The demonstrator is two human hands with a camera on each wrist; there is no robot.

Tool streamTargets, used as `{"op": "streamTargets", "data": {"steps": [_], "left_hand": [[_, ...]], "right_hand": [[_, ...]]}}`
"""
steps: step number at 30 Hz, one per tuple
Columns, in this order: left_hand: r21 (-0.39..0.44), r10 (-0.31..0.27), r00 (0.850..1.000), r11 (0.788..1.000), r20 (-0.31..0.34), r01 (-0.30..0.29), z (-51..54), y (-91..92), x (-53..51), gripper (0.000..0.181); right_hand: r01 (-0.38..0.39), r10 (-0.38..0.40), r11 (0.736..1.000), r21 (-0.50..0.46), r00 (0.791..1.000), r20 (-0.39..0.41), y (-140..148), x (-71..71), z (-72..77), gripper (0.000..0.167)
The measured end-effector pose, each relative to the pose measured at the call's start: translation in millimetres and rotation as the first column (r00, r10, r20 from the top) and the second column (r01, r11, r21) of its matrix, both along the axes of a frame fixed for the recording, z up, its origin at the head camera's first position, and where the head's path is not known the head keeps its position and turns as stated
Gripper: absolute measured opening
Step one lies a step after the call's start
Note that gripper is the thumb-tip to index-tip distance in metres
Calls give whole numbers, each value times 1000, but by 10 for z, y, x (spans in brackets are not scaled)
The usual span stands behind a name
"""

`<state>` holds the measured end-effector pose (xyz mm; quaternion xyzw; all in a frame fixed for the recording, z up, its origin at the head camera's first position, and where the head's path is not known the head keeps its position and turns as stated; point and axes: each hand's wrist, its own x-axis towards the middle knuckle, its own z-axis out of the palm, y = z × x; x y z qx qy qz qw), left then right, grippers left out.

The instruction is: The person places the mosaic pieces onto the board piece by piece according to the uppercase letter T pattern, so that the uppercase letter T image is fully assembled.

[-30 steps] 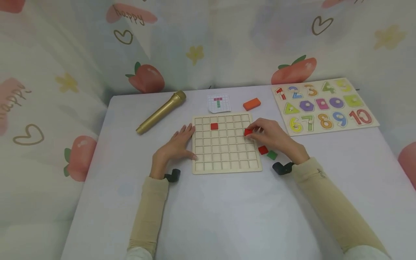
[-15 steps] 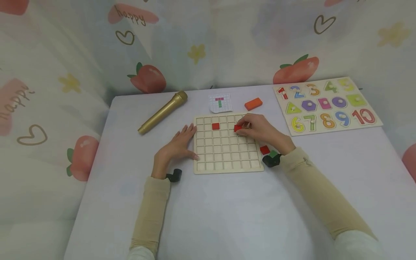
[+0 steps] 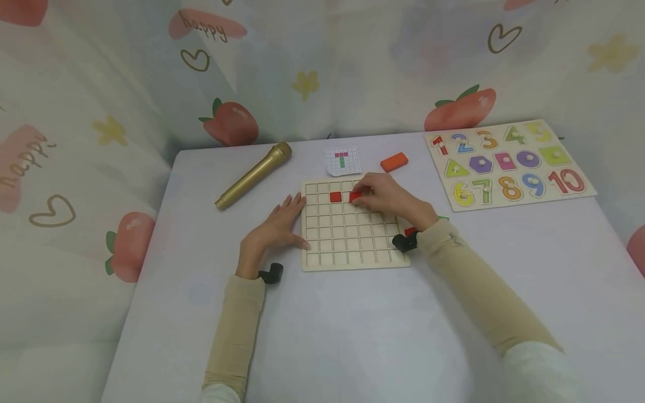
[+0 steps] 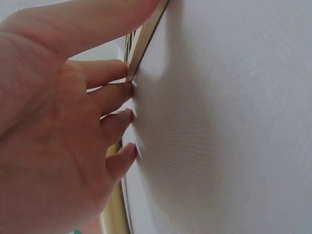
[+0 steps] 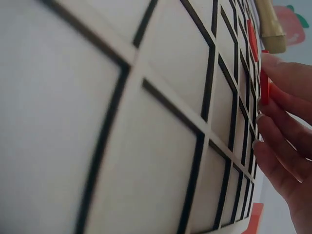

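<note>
A pale wooden grid board [image 3: 347,244] lies at the middle of the table in the head view. One red square tile [image 3: 335,197] sits in a cell of its second row. Just right of that tile, my right hand [image 3: 387,196] pinches another red square tile [image 3: 354,196] between thumb and fingers. The right wrist view shows this pinched tile [image 5: 265,80] standing edge-on close to the grid. My left hand [image 3: 274,229] rests along the board's left edge, fingers spread, thumb at the lower left. A further red tile [image 3: 410,230] shows partly beside my right wrist.
Behind the board lie a small card [image 3: 342,160] with a red and green T pattern and an orange block [image 3: 394,162]. A gold microphone [image 3: 253,176] lies at the back left. The number and shape puzzle [image 3: 509,165] occupies the back right. A green edge [image 3: 443,218] peeks past my right sleeve.
My right hand has moved left across the board with the red tile, from its right edge toward the placed tile. Its forearm now covers most of the loose tiles. My left hand stays put.
</note>
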<state>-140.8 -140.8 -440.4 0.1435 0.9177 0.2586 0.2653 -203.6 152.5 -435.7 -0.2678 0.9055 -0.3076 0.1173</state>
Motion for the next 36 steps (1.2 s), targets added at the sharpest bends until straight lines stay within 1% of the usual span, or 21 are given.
{"op": "streamTargets", "data": {"steps": [5, 12, 15, 21, 25, 31, 36], "left_hand": [[7, 0, 1000, 1000, -7, 1, 17, 1, 12, 121], [15, 3, 1000, 1000, -9, -3, 15, -12, 40, 121], [6, 1, 1000, 1000, -2, -1, 11, -18, 46, 121], [-8, 0, 1000, 1000, -18, 0, 24, -11, 29, 120], [-11, 4, 1000, 1000, -6, -4, 31, 6, 23, 121], [-14, -2, 1000, 1000, -6, 2, 7, -2, 20, 120], [-14, -14, 1000, 1000, -13, 14, 5, -15, 6, 120]], "right_hand": [[11, -11, 1000, -3, 1000, 29, -76, -41, -2, 28], [22, -22, 1000, 19, 1000, 10, -166, -86, -23, 24], [2, -2, 999, 33, 1000, 0, -185, -101, -35, 24], [-22, 23, 999, 43, 999, -25, -202, -114, -33, 23], [-33, 35, 998, 56, 999, -33, -181, -121, -46, 24], [-31, 33, 998, 49, 999, -25, -138, -101, -40, 25], [14, -13, 999, 30, 1000, -18, -59, -29, -24, 27]]}}
